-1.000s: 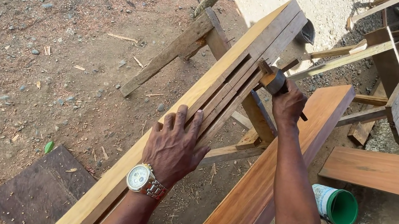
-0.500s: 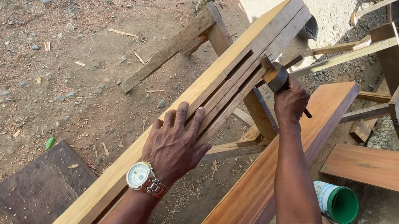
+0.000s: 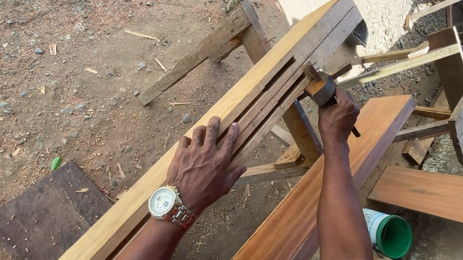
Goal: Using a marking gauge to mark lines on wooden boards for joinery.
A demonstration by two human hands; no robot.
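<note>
Nearest item: left hand (image 3: 204, 166), wristwatch on the wrist, laid flat with fingers spread on the grooved timber frame (image 3: 263, 94); grip open, pressing rather than clasping. The frame ran diagonally away from the viewer, resting on a wooden sawhorse (image 3: 221, 46) that served as the desk.

Next: right hand (image 3: 338, 114), grip closed around a small wooden hand tool (image 3: 320, 88) set against the frame's right edge, further along than the left hand.

Risk, as a judgement: the tool could skip off the narrow edge if pressure wandered, marking the face, and the left fingers lay beside the same grooves. The frame could also slide on its support if the flat hand eased.

Beside, to the right: a reddish plank (image 3: 318, 215) parallel to the frame, crowding the right forearm. Lower right: a green bucket (image 3: 394, 235) on the ground, just beside the plank. Beyond: a second plank (image 3: 454, 198), stacked timber frames (image 3: 442, 53). Left: bare dirt ground (image 3: 36, 51) with stones and offcuts, a dark board (image 3: 48, 215).
</note>
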